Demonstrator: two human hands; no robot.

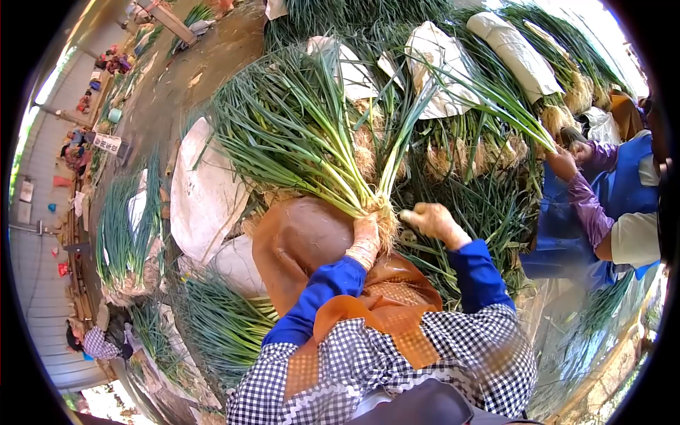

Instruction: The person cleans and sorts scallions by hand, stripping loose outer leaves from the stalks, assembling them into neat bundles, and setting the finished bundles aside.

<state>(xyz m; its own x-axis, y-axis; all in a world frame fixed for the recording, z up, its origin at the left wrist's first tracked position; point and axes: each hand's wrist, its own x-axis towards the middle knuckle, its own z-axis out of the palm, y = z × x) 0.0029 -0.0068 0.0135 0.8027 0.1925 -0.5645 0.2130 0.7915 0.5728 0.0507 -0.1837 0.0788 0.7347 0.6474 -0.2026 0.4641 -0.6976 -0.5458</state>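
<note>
A fanned-out bunch of green onions [304,131] lies over my lap, its leaves pointing away from me. My left hand [366,237] is wrapped round the pale stems just by the roots [387,223]. Right of those roots, my right hand [433,221] hovers with its fingers curled in; whether anything is between them is too small to tell. An orange-brown apron [301,230] covers my knees beneath the bunch.
At the right a co-worker in a blue apron [567,227] holds a few long onions. Cloth-wrapped bundles [513,57] lie ahead. A white sack [202,195] and more onions [131,227] are at the left.
</note>
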